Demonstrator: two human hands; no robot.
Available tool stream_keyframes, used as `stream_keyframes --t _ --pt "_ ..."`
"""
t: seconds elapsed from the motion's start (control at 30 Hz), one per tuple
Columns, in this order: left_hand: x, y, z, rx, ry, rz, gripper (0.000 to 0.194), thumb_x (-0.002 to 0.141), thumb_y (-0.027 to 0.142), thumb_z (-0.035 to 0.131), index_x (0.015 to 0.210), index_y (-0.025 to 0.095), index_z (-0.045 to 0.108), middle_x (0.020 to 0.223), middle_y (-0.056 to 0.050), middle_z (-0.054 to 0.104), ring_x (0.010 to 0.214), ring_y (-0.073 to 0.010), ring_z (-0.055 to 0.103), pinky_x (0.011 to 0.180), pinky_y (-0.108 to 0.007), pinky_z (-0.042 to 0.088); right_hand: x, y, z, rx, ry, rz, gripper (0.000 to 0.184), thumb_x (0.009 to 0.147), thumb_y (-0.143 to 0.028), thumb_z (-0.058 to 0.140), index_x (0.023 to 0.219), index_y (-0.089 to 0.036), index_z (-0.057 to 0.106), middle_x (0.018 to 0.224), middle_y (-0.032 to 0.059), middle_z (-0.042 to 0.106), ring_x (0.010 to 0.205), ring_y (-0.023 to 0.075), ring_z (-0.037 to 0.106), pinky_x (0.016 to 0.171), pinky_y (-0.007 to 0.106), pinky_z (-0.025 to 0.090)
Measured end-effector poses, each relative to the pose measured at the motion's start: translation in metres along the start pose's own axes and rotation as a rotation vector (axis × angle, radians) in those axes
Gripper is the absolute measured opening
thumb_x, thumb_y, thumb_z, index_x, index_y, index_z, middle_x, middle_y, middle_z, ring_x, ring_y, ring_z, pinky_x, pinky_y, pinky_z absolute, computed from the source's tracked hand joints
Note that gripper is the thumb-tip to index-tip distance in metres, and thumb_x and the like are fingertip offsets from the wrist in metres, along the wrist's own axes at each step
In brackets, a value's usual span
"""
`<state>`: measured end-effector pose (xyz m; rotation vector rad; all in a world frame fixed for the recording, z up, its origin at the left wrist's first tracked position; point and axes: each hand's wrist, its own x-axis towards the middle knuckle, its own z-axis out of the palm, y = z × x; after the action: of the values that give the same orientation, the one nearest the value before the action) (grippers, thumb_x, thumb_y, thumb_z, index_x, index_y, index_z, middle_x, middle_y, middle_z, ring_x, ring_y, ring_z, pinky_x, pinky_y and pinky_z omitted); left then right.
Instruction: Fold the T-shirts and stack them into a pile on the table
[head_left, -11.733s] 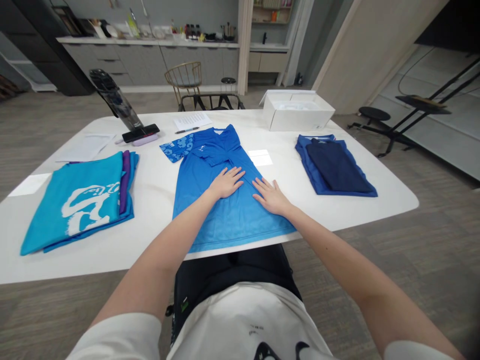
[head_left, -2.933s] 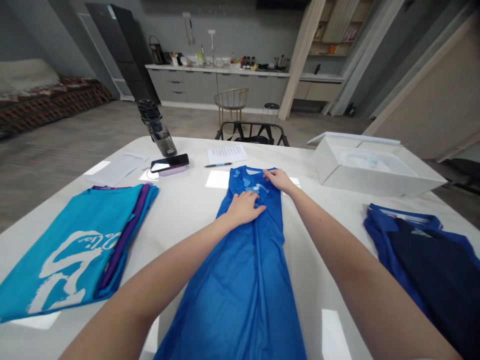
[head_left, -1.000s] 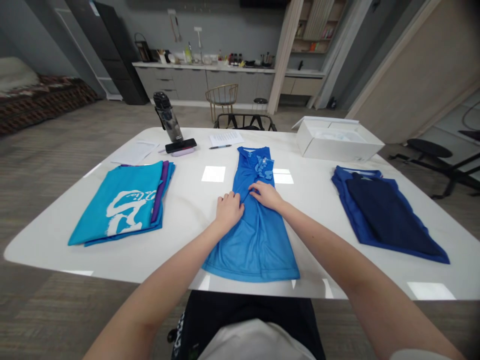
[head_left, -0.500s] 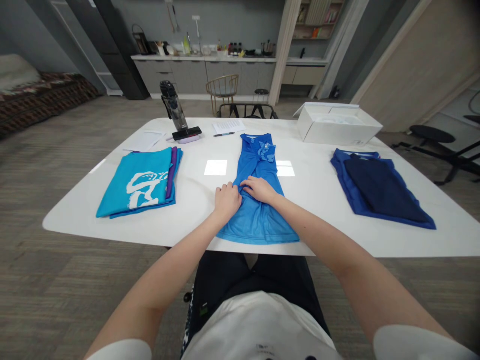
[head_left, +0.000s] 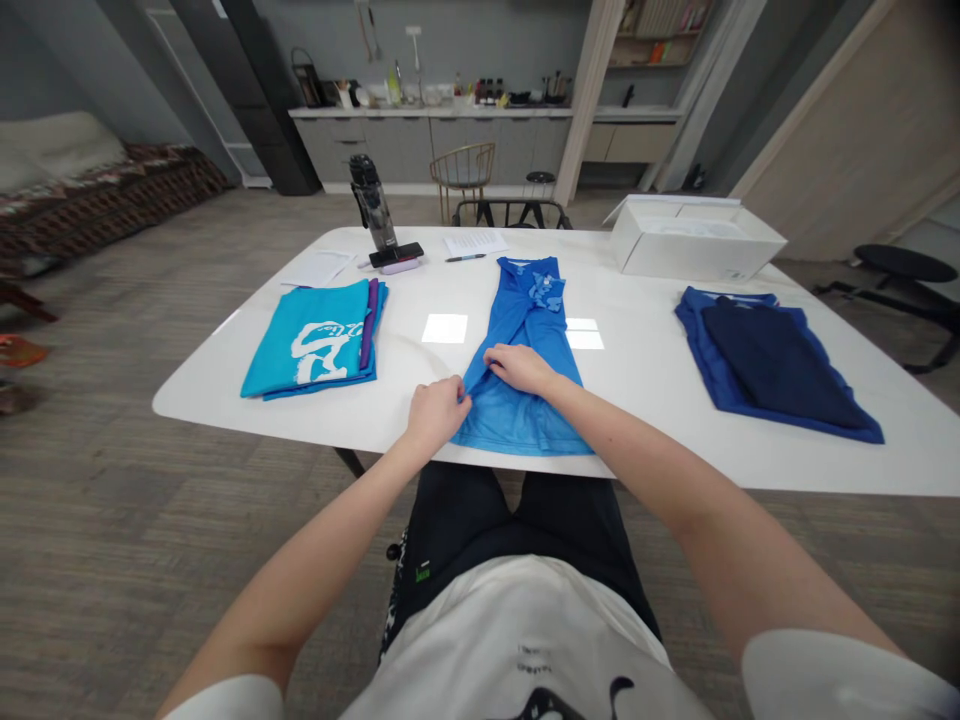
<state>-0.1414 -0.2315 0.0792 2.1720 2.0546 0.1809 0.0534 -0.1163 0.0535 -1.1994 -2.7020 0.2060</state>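
Left stack: a folded teal shirt (head_left: 307,345) with a purple edge lies at the left of the white worktop (head_left: 225,385), well apart from the left hand.
Back edge: a water bottle (head_left: 373,205), a phone (head_left: 395,255), a paper sheet (head_left: 475,243) and a pen (head_left: 463,258) sit near the upper-middle edge.
Left hand (head_left: 435,415): closed, pinching the blue jersey's left edge.
Blue jersey (head_left: 521,300): lies lengthwise mid-worktop, its hem just inside the near edge.
Right hand (head_left: 519,368): lies on the jersey, fingers lightly curled; grip cannot be told.
Right side: a wide gap separates the jersey from a folded navy shirt (head_left: 772,365); a white box (head_left: 697,250) sits at the upper right.
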Motion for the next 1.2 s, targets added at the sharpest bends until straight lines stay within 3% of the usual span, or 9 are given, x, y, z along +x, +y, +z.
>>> stream_keyframes --t 0.13,0.3,0.43,0.6,0.77,0.87,0.93,1.03,1.2 --pt "-0.015 0.037 -0.009 -0.089 0.021 0.102 0.018 0.098 0.031 0.054 0.111 0.026 0.065 0.099 -0.005 0.074 0.091 -0.0264 0.071 0.08 -0.035 0.049 -0.021 0.017 -0.019 0.028 0.07 0.005 0.022 0.098 -0.018 0.054 0.112 -0.024 0.07 0.109 0.0051 0.071 0.095 0.0212 0.065 0.077 0.028 0.043" --pt "-0.029 0.082 0.015 -0.082 -0.016 0.292 0.023 0.096 0.017 0.048 0.111 0.023 0.066 0.113 -0.01 0.07 0.094 -0.0259 0.07 0.08 -0.035 0.051 -0.06 0.045 -0.025 0.053 0.056 0.1 0.02 0.096 -0.017 0.056 0.107 -0.022 0.072 0.107 0.0057 0.07 0.094 0.0209 0.065 0.08 0.028 0.044" --pt "-0.031 0.083 0.034 -0.042 -0.061 0.287 0.024 0.095 0.013 0.048 0.108 0.021 0.067 0.105 -0.01 0.071 0.091 -0.0262 0.07 0.079 -0.035 0.052 -0.077 0.05 -0.014 0.063 0.032 0.148 0.021 0.098 -0.018 0.056 0.109 -0.023 0.072 0.108 0.0057 0.069 0.094 0.0208 0.065 0.078 0.028 0.044" --pt "-0.032 0.082 0.034 -0.144 -0.035 0.288 0.021 0.099 0.02 0.05 0.107 0.021 0.068 0.102 -0.009 0.074 0.092 -0.0253 0.071 0.082 -0.035 0.053 -0.077 0.046 -0.011 0.113 0.079 0.115 0.022 0.097 -0.017 0.055 0.108 -0.022 0.072 0.109 0.0058 0.068 0.096 0.0206 0.064 0.08 0.028 0.045" --pt "-0.037 0.099 0.036 -0.368 -0.069 0.425 0.026 0.101 0.034 0.056 0.12 0.021 0.068 0.101 -0.006 0.075 0.093 -0.0221 0.071 0.086 -0.033 0.054 -0.079 0.052 -0.016 0.125 0.103 0.125 0.023 0.096 -0.016 0.055 0.108 -0.023 0.074 0.109 0.005 0.069 0.097 0.0206 0.065 0.083 0.029 0.046" --pt "-0.032 0.093 0.036 -0.452 -0.113 0.493 0.03 0.102 0.04 0.054 0.122 0.023 0.069 0.105 -0.005 0.076 0.097 -0.0215 0.071 0.089 -0.032 0.054 -0.087 0.056 -0.015 0.126 0.047 0.139 0.025 0.098 -0.017 0.054 0.11 -0.024 0.075 0.114 0.0053 0.07 0.102 0.0213 0.065 0.086 0.03 0.047" --pt "-0.022 0.077 0.035 -0.437 -0.102 0.531 0.027 0.104 0.033 0.05 0.117 0.023 0.071 0.109 -0.005 0.075 0.102 -0.0208 0.07 0.094 -0.031 0.053 -0.093 0.057 -0.013 0.141 0.056 0.137 0.027 0.101 -0.019 0.053 0.114 -0.025 0.075 0.117 0.0055 0.069 0.104 0.0209 0.066 0.088 0.03 0.048" --pt "-0.003 0.049 0.034 -0.349 -0.087 0.627 0.026 0.103 0.023 0.048 0.114 0.022 0.072 0.112 -0.006 0.072 0.109 -0.0201 0.066 0.1 -0.032 0.05 -0.101 0.054 -0.009 0.158 0.085 0.125 0.025 0.103 -0.031 0.055 0.119 -0.026 0.074 0.115 0.0059 0.068 0.1 0.0201 0.066 0.087 0.03 0.048" --pt "0.006 0.028 0.046 -0.119 -0.089 0.726 0.027 0.104 0.032 0.049 0.121 0.021 0.067 0.116 -0.01 0.066 0.111 -0.0231 0.061 0.1 -0.036 0.049 -0.109 0.047 0.003 0.086 0.043 0.076 0.033 0.103 -0.043 0.056 0.127 -0.027 0.071 0.112 0.0076 0.065 0.096 0.0214 0.065 0.084 0.03 0.046"
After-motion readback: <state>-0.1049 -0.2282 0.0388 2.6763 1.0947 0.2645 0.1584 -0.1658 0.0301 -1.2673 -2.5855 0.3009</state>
